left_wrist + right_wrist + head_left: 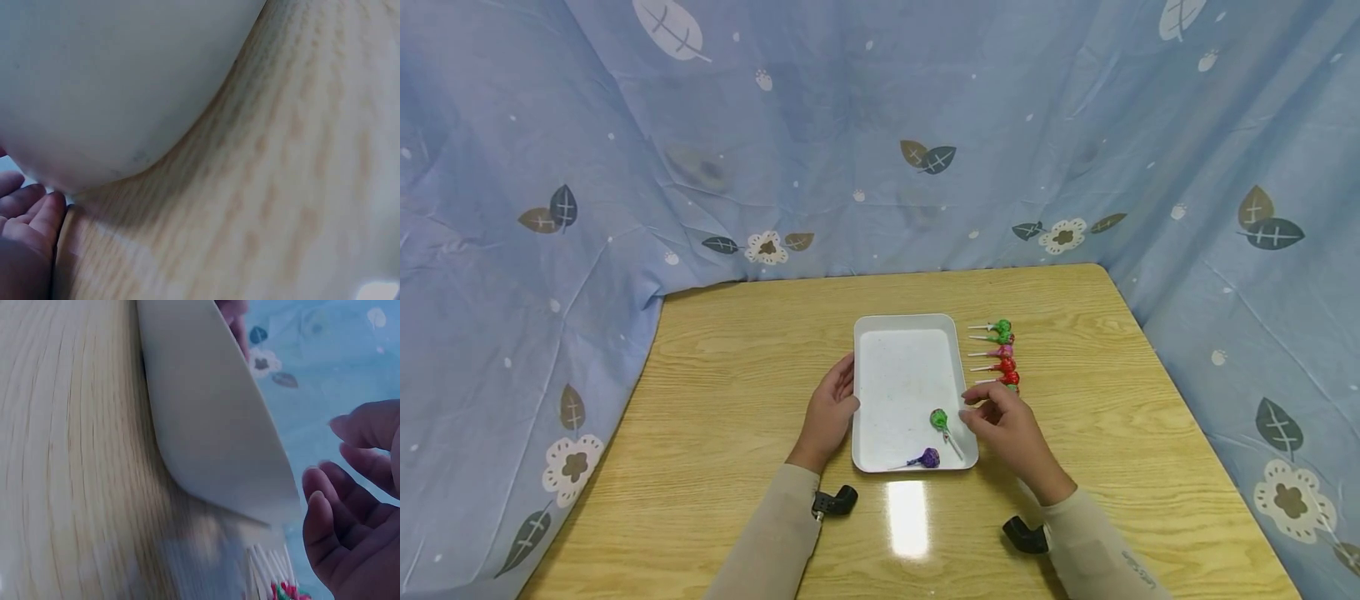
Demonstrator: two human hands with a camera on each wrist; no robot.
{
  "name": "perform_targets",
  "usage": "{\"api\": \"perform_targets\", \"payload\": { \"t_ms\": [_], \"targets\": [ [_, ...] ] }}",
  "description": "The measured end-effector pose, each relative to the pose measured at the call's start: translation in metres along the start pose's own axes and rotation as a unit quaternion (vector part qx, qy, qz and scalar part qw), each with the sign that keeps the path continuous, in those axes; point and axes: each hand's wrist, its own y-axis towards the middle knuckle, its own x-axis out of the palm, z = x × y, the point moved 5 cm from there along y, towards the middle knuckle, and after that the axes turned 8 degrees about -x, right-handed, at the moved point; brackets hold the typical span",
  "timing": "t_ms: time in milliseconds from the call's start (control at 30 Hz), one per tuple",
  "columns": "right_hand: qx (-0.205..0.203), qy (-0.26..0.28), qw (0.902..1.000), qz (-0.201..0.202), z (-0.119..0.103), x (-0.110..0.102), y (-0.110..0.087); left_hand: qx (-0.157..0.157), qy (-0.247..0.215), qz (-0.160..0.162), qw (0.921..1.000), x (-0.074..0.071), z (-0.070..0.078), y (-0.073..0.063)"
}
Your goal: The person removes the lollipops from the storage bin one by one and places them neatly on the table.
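Observation:
A white rectangular tray lies on the table. Inside it, toward the near right corner, are a green-wrapped lollipop and a purple-wrapped lollipop. My left hand rests along the tray's left wall, its thumb at the rim. Over the right rim my right hand hovers with curved fingers and thumb apart, nothing between them. Beyond it, several lollipops lie in a row right of the tray, sticks pointing left, wrapped in green, pink and red. The nearest one is partly hidden by my right hand.
The wooden table is bordered at the back and sides by a blue curtain with leaf and flower prints. A black wrist camera sits on the left sleeve, another black camera on the right.

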Motion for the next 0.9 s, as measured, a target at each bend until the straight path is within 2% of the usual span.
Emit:
{"api": "perform_targets", "payload": {
  "t_ms": [233,533,700,900],
  "targets": [
    [-0.037,-0.013,0.9977,-0.055,-0.012,0.014,0.001,-0.002,0.006,0.001,1.0,0.001,0.001,0.0],
    [-0.062,0.008,0.9929,-0.101,-0.025,0.026,0.002,-0.003,0.012,0.006,0.9999,0.0,0.0,0.0],
    [-0.081,-0.013,0.9901,-0.113,-0.028,0.035,0.008,-0.007,0.007,0.006,0.9999,0.0,-0.001,0.0],
    [-0.094,-0.083,0.9856,-0.113,-0.023,0.043,0.012,-0.007,0.005,0.003,1.0,-0.001,-0.003,0.001]
  ]
}}
